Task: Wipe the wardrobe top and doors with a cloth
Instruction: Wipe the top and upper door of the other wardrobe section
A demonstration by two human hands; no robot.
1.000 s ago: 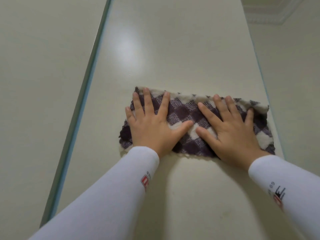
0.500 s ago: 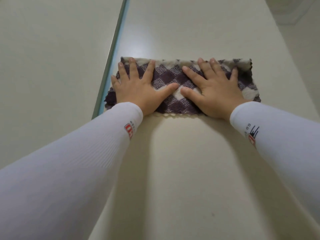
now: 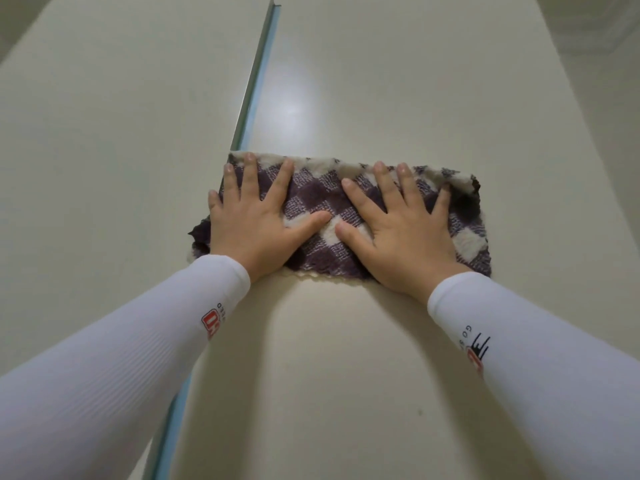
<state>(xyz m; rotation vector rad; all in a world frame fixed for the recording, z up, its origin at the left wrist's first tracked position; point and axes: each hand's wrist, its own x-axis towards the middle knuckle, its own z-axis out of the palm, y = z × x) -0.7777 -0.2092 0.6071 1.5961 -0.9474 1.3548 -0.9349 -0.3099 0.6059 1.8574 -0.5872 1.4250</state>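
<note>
a pale cream panel [image 3: 381, 81] fills the view, glossy, with a soft light glare beyond the hands. a thin blue-green strip [image 3: 254, 81] runs away from the left hand and reappears under the left sleeve [image 3: 121, 358], dividing this panel from another cream surface [image 3: 104, 133] to the left.

the cloth [image 3: 318, 199], checked purple and cream, lies flat on the panel under both hands. the left hand [image 3: 252, 220] is spread wide, palm down, pressing the cloth's left part; its fingertips reach nearly to the far hem. the right hand [image 3: 401, 233] is likewise splayed flat on the right part, thumb almost meeting the left thumb. neither hand grips; both just press.

a strip of cloth sticks out past the right hand's little finger, and a dark corner pokes out left of the left hand. the palms hide much of the cloth's middle. the right sleeve [image 3: 536, 358] is cut off by the frame. the sleeve logos are too small to read.
</note>
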